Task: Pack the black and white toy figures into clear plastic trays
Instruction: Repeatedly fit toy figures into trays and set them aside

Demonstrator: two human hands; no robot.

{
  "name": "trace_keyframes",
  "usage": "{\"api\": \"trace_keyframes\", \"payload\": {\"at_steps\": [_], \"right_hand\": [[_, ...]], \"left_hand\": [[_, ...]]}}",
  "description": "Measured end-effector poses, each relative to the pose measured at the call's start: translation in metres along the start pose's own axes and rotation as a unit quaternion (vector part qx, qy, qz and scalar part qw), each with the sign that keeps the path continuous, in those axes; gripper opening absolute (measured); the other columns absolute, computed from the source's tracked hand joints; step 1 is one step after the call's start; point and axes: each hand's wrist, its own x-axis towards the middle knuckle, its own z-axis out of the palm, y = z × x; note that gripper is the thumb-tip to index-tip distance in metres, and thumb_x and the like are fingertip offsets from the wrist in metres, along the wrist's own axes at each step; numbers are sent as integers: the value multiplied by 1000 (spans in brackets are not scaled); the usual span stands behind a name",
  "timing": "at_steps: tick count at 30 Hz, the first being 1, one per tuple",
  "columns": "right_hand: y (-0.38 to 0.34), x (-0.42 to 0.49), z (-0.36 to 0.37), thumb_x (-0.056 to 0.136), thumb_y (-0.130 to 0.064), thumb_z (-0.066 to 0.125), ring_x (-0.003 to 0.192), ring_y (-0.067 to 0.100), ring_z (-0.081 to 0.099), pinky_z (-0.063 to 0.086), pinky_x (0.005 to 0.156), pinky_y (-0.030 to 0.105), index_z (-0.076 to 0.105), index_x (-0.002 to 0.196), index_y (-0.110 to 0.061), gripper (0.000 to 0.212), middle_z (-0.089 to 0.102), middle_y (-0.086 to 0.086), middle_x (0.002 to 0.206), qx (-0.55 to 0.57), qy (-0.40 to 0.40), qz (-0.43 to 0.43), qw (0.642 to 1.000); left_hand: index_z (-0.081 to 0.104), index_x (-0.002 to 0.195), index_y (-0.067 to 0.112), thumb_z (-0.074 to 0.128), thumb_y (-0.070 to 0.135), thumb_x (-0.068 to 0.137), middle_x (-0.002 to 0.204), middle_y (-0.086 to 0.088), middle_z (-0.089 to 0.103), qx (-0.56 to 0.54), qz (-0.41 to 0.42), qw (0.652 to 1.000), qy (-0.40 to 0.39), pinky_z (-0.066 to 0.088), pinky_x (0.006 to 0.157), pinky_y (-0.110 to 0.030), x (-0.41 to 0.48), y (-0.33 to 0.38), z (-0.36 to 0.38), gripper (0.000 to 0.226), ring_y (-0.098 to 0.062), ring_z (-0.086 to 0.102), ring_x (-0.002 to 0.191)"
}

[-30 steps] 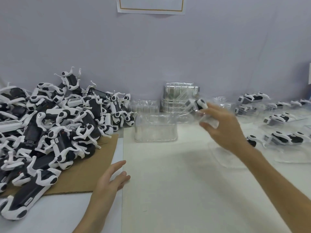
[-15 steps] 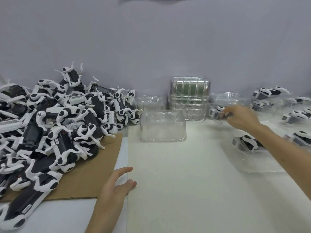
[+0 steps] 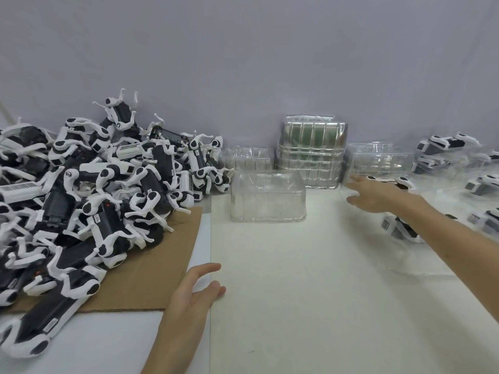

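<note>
- right hand (image 3: 378, 197) out right of the clear boxy plastic tray (image 3: 268, 195), fingers loose, empty
- left hand (image 3: 194, 290) flat, relaxed, in front of it
- black and white toy figures (image 3: 94, 190) heaped to its left

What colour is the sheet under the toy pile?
Brown cardboard, clearest in the head view.

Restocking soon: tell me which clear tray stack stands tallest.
The green-tinted stack against the wall, behind the front tray; the left stack and right stack beside it are lower.
</note>
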Motion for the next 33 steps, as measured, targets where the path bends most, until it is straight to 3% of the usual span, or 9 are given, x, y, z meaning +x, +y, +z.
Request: {"api": "trace_keyframes", "payload": {"at_steps": [4, 7, 10, 13, 16, 19, 24, 28, 33], "right_hand": [[6, 0, 5, 104, -38, 38, 150, 25, 21, 22, 118, 55, 24, 157, -25, 56, 1, -5, 167, -30, 8, 53, 998], [2, -4, -8, 103, -28, 40, 147, 27, 29, 17, 118, 56, 37, 151, -18, 49, 20, 2, 164, -20, -1, 107, 994], [-21, -13, -19, 96, -18, 51, 125, 32, 52, 38, 105, 48, 59, 128, -16, 34, 57, 10, 138, 64, 132, 73, 986], [-71, -26, -26, 93, -16, 61, 110, 26, 62, 46, 93, 37, 69, 114, -18, 22, 69, 2, 118, 235, 284, -81, 926], [-121, -29, -21, 94, -31, 63, 123, 21, 55, 38, 104, 40, 60, 130, -23, 36, 61, -4, 134, 158, 229, -187, 942], [-150, -23, 0, 96, -38, 59, 129, 21, 50, 27, 108, 38, 50, 137, -25, 44, 52, -4, 143, 61, 157, -166, 971], [-161, -37, 21, 96, -21, 61, 109, 18, 57, 29, 96, 33, 56, 118, -21, 23, 62, -7, 116, 117, 236, -163, 951], [-172, -84, 15, 89, -17, 70, 84, 2, 56, 40, 81, 24, 60, 106, -24, 21, 63, -13, 94, 342, 283, -191, 876], [-192, -159, 20, 87, -24, 71, 80, 10, 62, 45, 70, 13, 62, 100, -26, 17, 65, -12, 88, 524, 259, -243, 774]], "left_hand": [[70, 102, 34, 57, 36, 71, 96, 16, 72, -5, -1, 1000, -7, 44, 107, -47, -2, 3, 0, 34, -9, 73, 90], [69, 104, 35, 56, 39, 72, 101, 11, 71, 4, -6, 1000, -16, 43, 108, -46, -3, 5, 0, 34, -6, 72, 91], [68, 104, 37, 61, 38, 83, 107, 7, 69, 14, -7, 1000, -19, 44, 106, -42, -3, 1, 0, 22, -8, 70, 95], [68, 102, 41, 62, 31, 93, 90, 13, 72, 21, -17, 999, -20, 46, 93, -28, -2, -4, 0, 14, -11, 69, 99], [68, 104, 36, 59, 21, 97, 103, 22, 69, 19, -15, 999, -28, 46, 100, -32, -3, -4, -2, 18, -8, 70, 96], [68, 106, 28, 61, 27, 91, 116, 13, 67, 9, -7, 1000, -26, 47, 103, -40, -1, -6, -7, 16, -7, 72, 90], [68, 106, 16, 51, 4, 99, 108, -7, 71, -59, -13, 998, -28, 56, 76, -22, 5, -9, -16, 21, -17, 74, 84], [66, 110, 18, 61, 13, 96, 102, -1, 76, -113, -17, 992, -48, 56, 80, -28, 4, -7, -15, 16, -18, 74, 89], [67, 112, 21, 72, 34, 76, 105, 1, 75, -136, 67, 985, -79, 54, 71, -22, -3, 1, -9, 39, -20, 73, 93]]}}
